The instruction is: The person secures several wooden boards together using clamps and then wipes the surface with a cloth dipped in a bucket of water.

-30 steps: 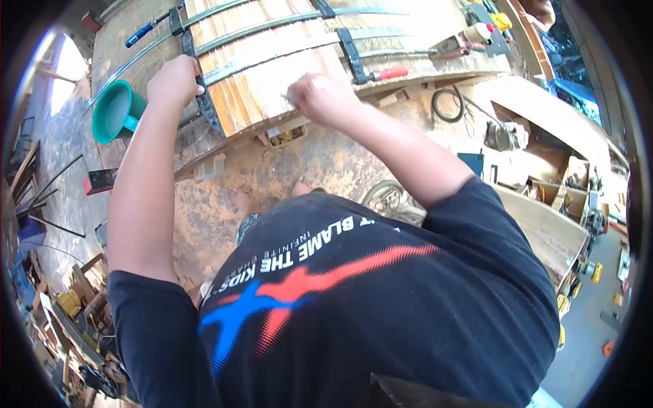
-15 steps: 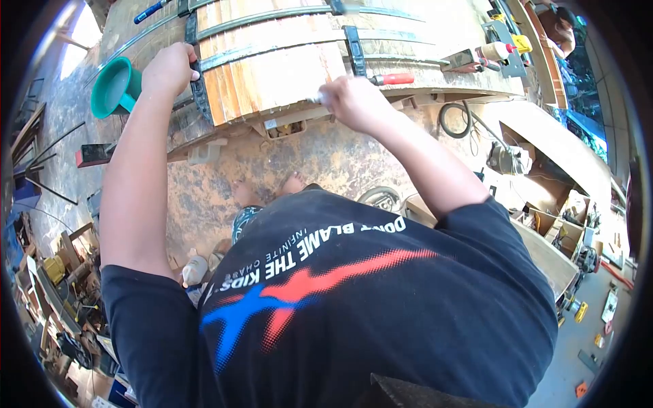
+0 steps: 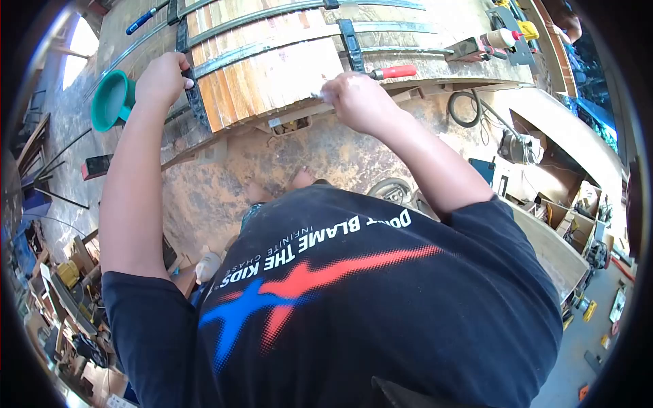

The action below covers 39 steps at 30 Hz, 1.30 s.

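Note:
A panel of glued wood strips (image 3: pixel 252 87) lies on the workbench, with several bar clamps across it. My left hand (image 3: pixel 162 80) is closed around the black jaw of a bar clamp (image 3: pixel 195 103) at the panel's left edge. Over the panel's near right corner, my right hand (image 3: pixel 356 100) is closed in a pinch. A small pale bit shows at its fingertips, too blurred to name. Just beyond that hand is another black clamp jaw (image 3: pixel 350 42), with a red clamp handle (image 3: pixel 394 72) to its right.
Left of my left hand is a green cup (image 3: pixel 111 100). A glue bottle (image 3: pixel 500 39) and a red-and-black tool (image 3: pixel 469 50) sit at the bench's right. A blue handle (image 3: pixel 141 22) lies far left. Beneath the bench edge is a dusty floor (image 3: pixel 211 183). Another person's arm (image 3: pixel 570 26) shows top right.
The view has shifted slightly. My right hand stays near the panel's near right corner, and my left hand keeps its place on the clamp jaw.

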Each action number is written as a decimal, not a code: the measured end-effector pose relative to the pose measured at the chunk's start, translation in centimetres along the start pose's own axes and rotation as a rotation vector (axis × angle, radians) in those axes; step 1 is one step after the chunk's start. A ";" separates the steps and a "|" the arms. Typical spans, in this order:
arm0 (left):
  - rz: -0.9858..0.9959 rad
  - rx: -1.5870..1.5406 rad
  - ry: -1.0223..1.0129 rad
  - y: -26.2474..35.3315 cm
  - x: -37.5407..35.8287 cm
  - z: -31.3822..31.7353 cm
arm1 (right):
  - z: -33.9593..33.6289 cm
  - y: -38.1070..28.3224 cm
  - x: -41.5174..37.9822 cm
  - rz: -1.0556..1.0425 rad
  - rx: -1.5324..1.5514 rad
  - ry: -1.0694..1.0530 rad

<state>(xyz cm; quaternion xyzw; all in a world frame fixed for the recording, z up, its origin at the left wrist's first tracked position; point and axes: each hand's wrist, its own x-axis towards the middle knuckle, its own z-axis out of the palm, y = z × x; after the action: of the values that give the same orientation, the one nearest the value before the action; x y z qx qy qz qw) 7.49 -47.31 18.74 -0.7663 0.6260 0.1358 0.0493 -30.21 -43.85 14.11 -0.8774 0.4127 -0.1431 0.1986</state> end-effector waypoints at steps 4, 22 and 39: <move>0.051 0.049 0.002 0.0 0.2 -0.3 | -2.7 -1.8 3.5 0.130 -0.068 0.030; 0.439 0.375 -0.189 0.6 2.3 -3.3 | 1.2 -10.8 2.2 0.420 0.039 0.371; 0.779 0.271 -0.114 -3.4 4.0 -3.0 | 9.4 -12.6 1.1 0.825 -0.149 0.524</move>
<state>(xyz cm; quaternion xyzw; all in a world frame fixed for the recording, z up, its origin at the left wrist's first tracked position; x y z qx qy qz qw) 11.92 -51.08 20.22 -0.4498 0.8777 0.1028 0.1291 -17.22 -35.22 11.76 -0.5871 0.7709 -0.2383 0.0649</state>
